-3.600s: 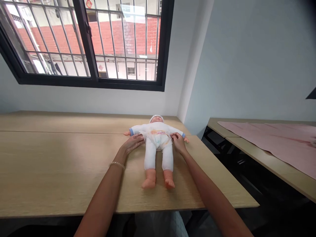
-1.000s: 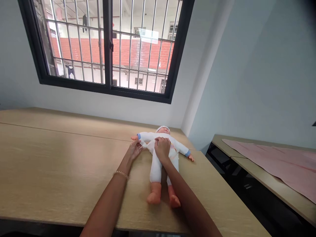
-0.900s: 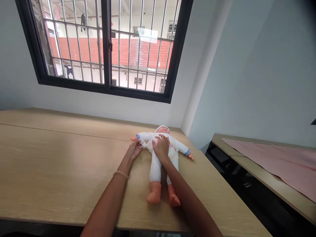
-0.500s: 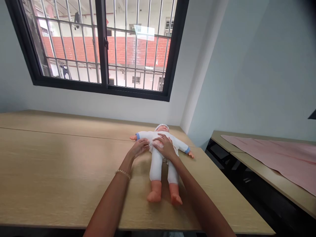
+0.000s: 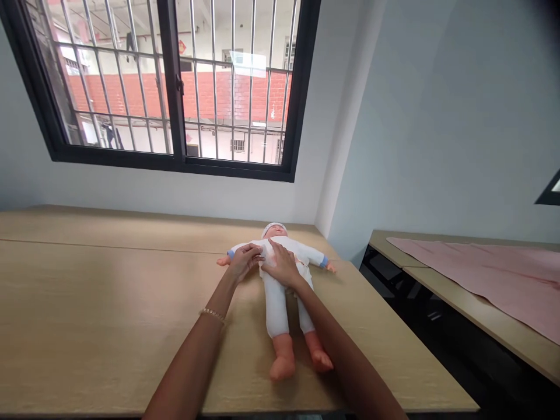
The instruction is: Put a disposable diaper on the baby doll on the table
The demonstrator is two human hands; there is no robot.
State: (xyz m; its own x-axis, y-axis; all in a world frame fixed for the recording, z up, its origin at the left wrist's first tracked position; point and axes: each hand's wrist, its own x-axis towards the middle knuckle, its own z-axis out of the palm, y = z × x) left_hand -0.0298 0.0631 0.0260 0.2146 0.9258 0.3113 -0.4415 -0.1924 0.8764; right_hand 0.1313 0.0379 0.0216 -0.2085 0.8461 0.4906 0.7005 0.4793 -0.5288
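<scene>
A baby doll in a white outfit with blue cuffs and a white cap lies on its back on the wooden table, feet toward me. At the left side of its waist, my left hand has its fingers bent and pinched together on the edge of the white top. My right hand lies over the doll's belly with fingers stretched out and apart, touching the clothing. It hides part of the belly, and my right forearm covers part of one leg.
Beyond the table is a wall with a dark-framed barred window. To the right, past a gap, stands a second table with a pink cloth on it. The doll lies near the table's right edge.
The doll has turned slightly, its feet shifting right and nearer me. My right hand has settled flatter on the belly. My left hand stays at the doll's side. The view has shifted a little.
</scene>
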